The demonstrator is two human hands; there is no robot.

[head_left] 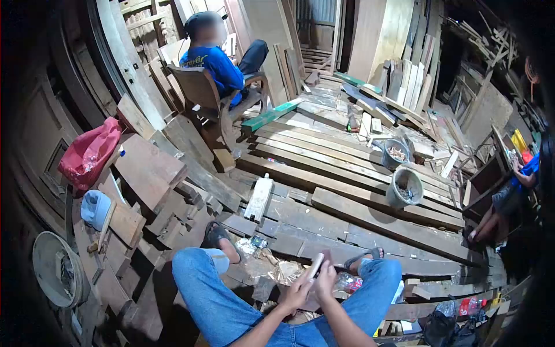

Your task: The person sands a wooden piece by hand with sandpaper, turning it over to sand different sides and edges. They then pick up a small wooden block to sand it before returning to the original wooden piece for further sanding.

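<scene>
Between my knees, my left hand (296, 294) is closed round a short pale wooden piece (315, 267), which tilts up to the right. Close beside it, my right hand (326, 279) is closed against a small dark reddish-brown piece (326, 255); what it is made of is too small to tell. Both hands are nearly touching, above the jeans (214, 295). Wood shavings (287, 269) lie on the floor just beyond them.
A person (217, 69) sits in a chair at the upper left; another person (506, 196) is at the right edge. Long planks (347, 191), two buckets (404, 188) (395, 154), a red bag (89, 153) and stacked wood offcuts (150, 170) surround me.
</scene>
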